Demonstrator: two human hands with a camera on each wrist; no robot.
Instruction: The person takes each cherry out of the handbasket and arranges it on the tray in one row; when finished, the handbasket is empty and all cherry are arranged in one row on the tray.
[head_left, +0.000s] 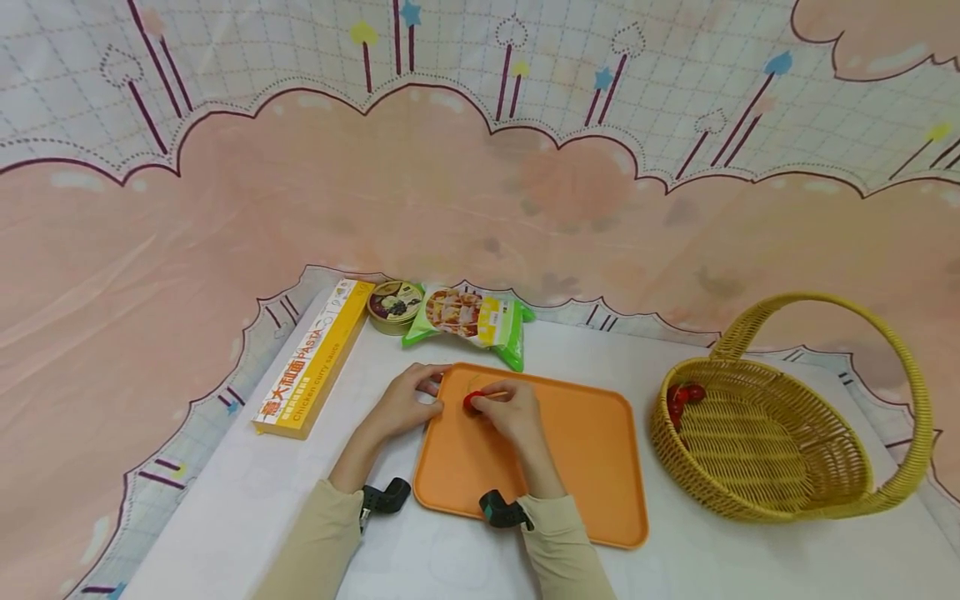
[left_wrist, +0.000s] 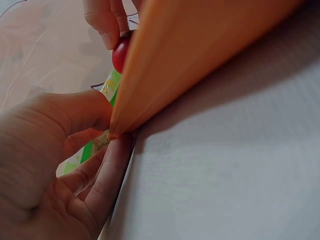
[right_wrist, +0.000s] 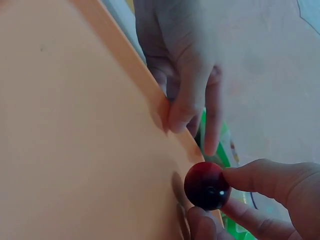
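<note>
An orange tray (head_left: 585,442) lies on the white table. At its far left corner my left hand (head_left: 405,402) pinches the rim, the thumb on top and fingers at the underside in the left wrist view. Over the left part of the tray, my right hand (head_left: 519,415) holds a dark red cherry (right_wrist: 206,187) between thumb and fingertips. A thin stem seems to rise from it in the head view. Several more red cherries (head_left: 677,402) sit at the left end of a wicker basket (head_left: 757,500), right of the tray.
Behind the tray lie a green snack bag (head_left: 472,318) and a round tin (head_left: 394,307). A yellow and white pasta box (head_left: 313,358) is at the left. The basket's tall handle (head_left: 911,367) arches up on the right. A patterned cloth (head_left: 450,183) hangs behind.
</note>
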